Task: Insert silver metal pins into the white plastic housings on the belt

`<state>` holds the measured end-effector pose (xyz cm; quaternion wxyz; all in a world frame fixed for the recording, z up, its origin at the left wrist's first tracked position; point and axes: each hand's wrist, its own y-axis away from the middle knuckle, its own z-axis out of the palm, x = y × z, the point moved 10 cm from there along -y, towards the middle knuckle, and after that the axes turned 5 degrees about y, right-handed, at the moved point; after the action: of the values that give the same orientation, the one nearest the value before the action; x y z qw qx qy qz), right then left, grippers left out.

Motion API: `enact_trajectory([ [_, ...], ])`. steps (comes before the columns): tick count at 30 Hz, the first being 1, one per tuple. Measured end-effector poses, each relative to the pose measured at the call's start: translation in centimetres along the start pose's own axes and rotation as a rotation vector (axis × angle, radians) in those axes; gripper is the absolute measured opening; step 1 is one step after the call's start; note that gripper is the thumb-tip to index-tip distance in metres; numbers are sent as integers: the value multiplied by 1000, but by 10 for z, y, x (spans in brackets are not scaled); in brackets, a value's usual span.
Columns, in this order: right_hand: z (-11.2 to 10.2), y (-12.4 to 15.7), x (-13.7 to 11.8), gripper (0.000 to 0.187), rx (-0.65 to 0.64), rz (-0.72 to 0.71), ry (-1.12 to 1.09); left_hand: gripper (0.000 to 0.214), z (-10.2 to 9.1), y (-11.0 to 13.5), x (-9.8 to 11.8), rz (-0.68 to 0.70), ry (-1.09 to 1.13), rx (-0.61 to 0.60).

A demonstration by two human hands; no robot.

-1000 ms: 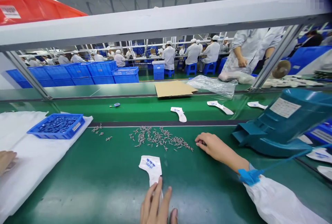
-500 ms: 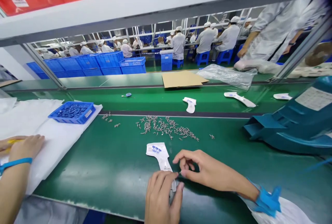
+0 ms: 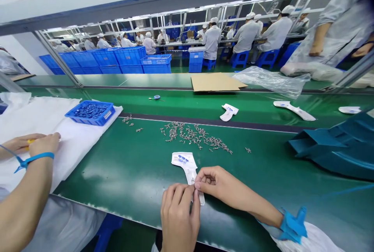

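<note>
A white pistol-shaped plastic shell (image 3: 187,163) with blue parts in its wide end lies on the green worktop. My left hand (image 3: 179,213) is closed round its narrow handle end, fingers on one side and thumb on the other. From the right, my right hand (image 3: 223,185) pinches thumb and forefinger together over the handle, right by the left fingertips. Whatever sits in that pinch is too small and hidden to name. Beyond the shell, many tiny metal parts (image 3: 194,135) are scattered in a loose heap.
On the left, a co-worker's hands (image 3: 43,145) work over white sheeting beside a blue tray (image 3: 101,117) of small blue pieces. More white shells (image 3: 229,112) lie on the green belt behind. A teal bin (image 3: 336,150) stands right; cardboard (image 3: 217,82) lies farther back.
My right hand has closed in from slightly apart to the shell's handle, its fingertips now meeting the left ones. The camera view has shifted a little.
</note>
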<state>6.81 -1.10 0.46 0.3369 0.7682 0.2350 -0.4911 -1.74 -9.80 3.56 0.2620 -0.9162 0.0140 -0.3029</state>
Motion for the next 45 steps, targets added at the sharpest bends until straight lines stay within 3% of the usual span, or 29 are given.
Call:
enact_trajectory([
  [3,-6,-1,-7,21,10,-18,75,14,3,-2,-4,-11,-51,-56],
  [8,-10,-4,-20,22,-3,-68,381,45,9,-1,-10,-2,-156,-110],
  [14,-6,-14,-23,19,7,-88,546,48,16,4,-15,-30,-177,-160],
  [20,-1,-15,-24,19,-42,-79,618,50,19,5,-16,-40,-174,-174],
  [25,-4,-15,-22,15,2,-50,671,51,21,4,-18,-53,-167,-187],
  [39,-3,-21,-27,19,-62,-80,672,50,19,3,-19,-64,-134,-183],
  [45,-5,-22,-24,9,-49,-6,661,51,19,2,-20,-77,-130,-199],
])
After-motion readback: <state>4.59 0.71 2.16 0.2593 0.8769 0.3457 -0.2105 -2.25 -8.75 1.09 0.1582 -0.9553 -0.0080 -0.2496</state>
